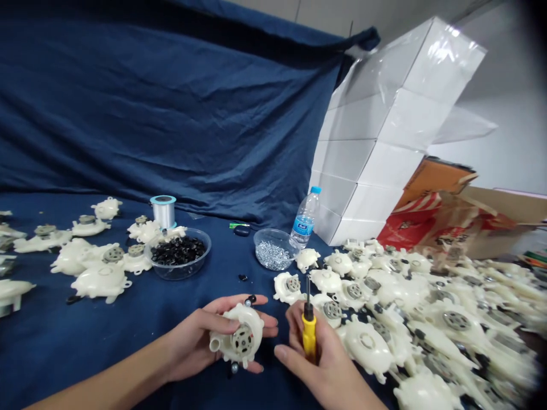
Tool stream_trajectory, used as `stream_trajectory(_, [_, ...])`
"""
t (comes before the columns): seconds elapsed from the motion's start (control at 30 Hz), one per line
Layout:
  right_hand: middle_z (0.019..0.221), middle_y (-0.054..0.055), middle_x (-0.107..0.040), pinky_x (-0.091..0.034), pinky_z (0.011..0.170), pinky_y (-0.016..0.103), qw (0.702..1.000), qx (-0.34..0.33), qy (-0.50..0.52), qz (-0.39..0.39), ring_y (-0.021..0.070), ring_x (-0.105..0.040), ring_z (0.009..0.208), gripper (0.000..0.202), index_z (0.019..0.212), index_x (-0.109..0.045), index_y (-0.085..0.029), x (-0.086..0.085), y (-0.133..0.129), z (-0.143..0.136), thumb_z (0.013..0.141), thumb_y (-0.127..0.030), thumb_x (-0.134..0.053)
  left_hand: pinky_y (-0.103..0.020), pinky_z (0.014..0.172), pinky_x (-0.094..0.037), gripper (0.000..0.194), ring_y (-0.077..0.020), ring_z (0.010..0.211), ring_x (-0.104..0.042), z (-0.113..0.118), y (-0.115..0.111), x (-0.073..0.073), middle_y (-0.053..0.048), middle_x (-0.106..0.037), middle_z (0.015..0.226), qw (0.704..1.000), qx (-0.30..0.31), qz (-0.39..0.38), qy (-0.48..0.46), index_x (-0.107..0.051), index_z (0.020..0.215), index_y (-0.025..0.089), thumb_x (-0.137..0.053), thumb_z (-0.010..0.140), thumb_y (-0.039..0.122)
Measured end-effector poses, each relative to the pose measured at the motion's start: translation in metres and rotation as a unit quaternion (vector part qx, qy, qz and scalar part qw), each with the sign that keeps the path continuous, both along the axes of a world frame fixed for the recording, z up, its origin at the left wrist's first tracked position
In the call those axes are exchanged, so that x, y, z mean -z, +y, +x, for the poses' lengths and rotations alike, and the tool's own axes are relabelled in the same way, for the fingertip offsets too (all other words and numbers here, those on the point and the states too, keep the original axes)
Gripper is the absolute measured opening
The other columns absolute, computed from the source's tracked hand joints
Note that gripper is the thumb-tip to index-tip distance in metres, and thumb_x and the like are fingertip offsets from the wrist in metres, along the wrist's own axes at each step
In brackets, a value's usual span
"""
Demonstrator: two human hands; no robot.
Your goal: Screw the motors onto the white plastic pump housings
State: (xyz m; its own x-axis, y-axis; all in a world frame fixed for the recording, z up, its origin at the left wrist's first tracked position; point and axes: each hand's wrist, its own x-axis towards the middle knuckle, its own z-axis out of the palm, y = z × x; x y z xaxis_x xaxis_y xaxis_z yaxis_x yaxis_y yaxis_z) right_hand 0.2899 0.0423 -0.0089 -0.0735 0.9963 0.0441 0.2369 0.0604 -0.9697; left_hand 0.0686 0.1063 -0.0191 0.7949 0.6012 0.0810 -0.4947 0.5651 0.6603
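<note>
In my left hand [200, 336] rests a cream plastic blower housing [253, 326] with a round grey motor set in its face and a short spout pointing left. Small black pieces with silvery screws sit at its top and bottom edges. My right hand [325, 353] is closed around the yellow handle of a screwdriver [309, 333], its dark shaft pointing up and away, apart from the housing. Beyond the hands stand a clear bowl of black plastic pieces [177, 250] and a clear bowl of silvery screws [273, 255].
Many similar cream housings [367, 344] are heaped at the right, with more housings [100, 279] at the left. A spool [163, 212], a water bottle [305, 219], stacked white boxes [367, 148] and a red-and-brown bag [444, 222] stand farther back. A blue curtain [162, 108] hangs behind.
</note>
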Motion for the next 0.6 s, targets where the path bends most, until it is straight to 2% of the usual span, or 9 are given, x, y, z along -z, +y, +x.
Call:
stream_trajectory(0.07, [0.077, -0.006, -0.046, -0.041, 0.058, 0.024, 0.999, -0.006, 0.040, -0.009, 0.0102, -0.042, 0.060, 0.041, 0.099, -0.050, -0.023, 0.001, -0.003, -0.009, 0.077, -0.046, -0.077, -0.055, 0.092, -0.058, 0.051, -0.0336, 0.115, -0.067, 0.001, -0.003, -0.001, -0.021, -0.070, 0.126, 1.000, 0.021, -0.001, 0.001, -0.063, 0.131, 0.013, -0.064, 0.082, 0.003])
stream_trajectory(0.13, [0.083, -0.003, -0.053, -0.045, 0.065, 0.025, 0.999, -0.016, 0.049, -0.015, 0.0117, -0.050, 0.067, 0.041, 0.104, -0.051, -0.023, -0.003, -0.003, -0.017, 0.078, -0.043, -0.076, -0.055, 0.093, -0.057, 0.048, -0.0306, 0.109, -0.069, 0.003, -0.006, -0.001, -0.017, -0.071, 0.124, 0.999, 0.038, -0.005, -0.001, -0.064, 0.131, 0.016, -0.066, 0.084, 0.006])
stream_trajectory(0.23, [0.092, 0.000, -0.062, -0.046, 0.073, 0.027, 0.999, -0.017, 0.036, -0.029, 0.0136, -0.056, 0.077, 0.038, 0.107, -0.060, -0.020, -0.012, 0.001, -0.022, 0.077, -0.034, -0.077, -0.050, 0.088, -0.058, 0.044, -0.0254, 0.096, -0.071, 0.004, -0.010, 0.002, -0.011, -0.073, 0.114, 0.999, 0.051, -0.012, -0.003, -0.065, 0.127, 0.019, -0.065, 0.085, 0.006])
stream_trajectory(0.33, [0.081, 0.000, -0.064, -0.041, 0.062, 0.023, 0.997, -0.018, 0.033, -0.065, 0.0096, -0.052, 0.064, 0.030, 0.096, -0.070, -0.015, -0.019, 0.004, -0.019, 0.074, -0.033, -0.079, -0.047, 0.085, -0.056, 0.049, -0.0248, 0.091, -0.072, 0.004, -0.014, 0.004, -0.009, -0.073, 0.114, 0.998, 0.058, -0.016, 0.004, -0.063, 0.128, 0.022, -0.060, 0.083, 0.002])
stream_trajectory(0.4, [0.071, -0.003, -0.063, -0.033, 0.048, 0.021, 0.994, -0.022, 0.046, -0.099, 0.0056, -0.043, 0.050, 0.034, 0.095, -0.071, -0.014, -0.021, 0.004, -0.016, 0.073, -0.038, -0.080, -0.049, 0.088, -0.054, 0.053, -0.0262, 0.095, -0.071, 0.004, -0.018, 0.004, -0.009, -0.071, 0.118, 0.998, 0.060, -0.019, 0.014, -0.059, 0.129, 0.022, -0.058, 0.081, 0.001])
stream_trajectory(0.47, [0.063, -0.006, -0.060, -0.024, 0.041, 0.021, 0.989, -0.026, 0.064, -0.127, 0.0034, -0.037, 0.041, 0.042, 0.094, -0.072, -0.014, -0.021, 0.001, -0.015, 0.068, -0.044, -0.083, -0.054, 0.091, -0.053, 0.063, -0.0278, 0.096, -0.071, 0.003, -0.022, 0.003, -0.009, -0.070, 0.122, 0.998, 0.041, -0.039, 0.037, -0.049, 0.135, 0.024, -0.058, 0.079, -0.001])
stream_trajectory(0.6, [0.054, -0.007, -0.056, -0.022, 0.039, 0.019, 0.981, -0.032, 0.095, -0.165, 0.0041, -0.045, 0.040, 0.048, 0.081, -0.069, -0.014, -0.020, -0.009, -0.018, 0.058, -0.052, -0.089, -0.059, 0.089, -0.054, 0.107, -0.0339, 0.094, -0.073, 0.004, -0.027, 0.000, -0.011, -0.074, 0.113, 0.987, -0.024, -0.065, 0.142, -0.006, 0.153, 0.027, -0.068, 0.071, -0.001])
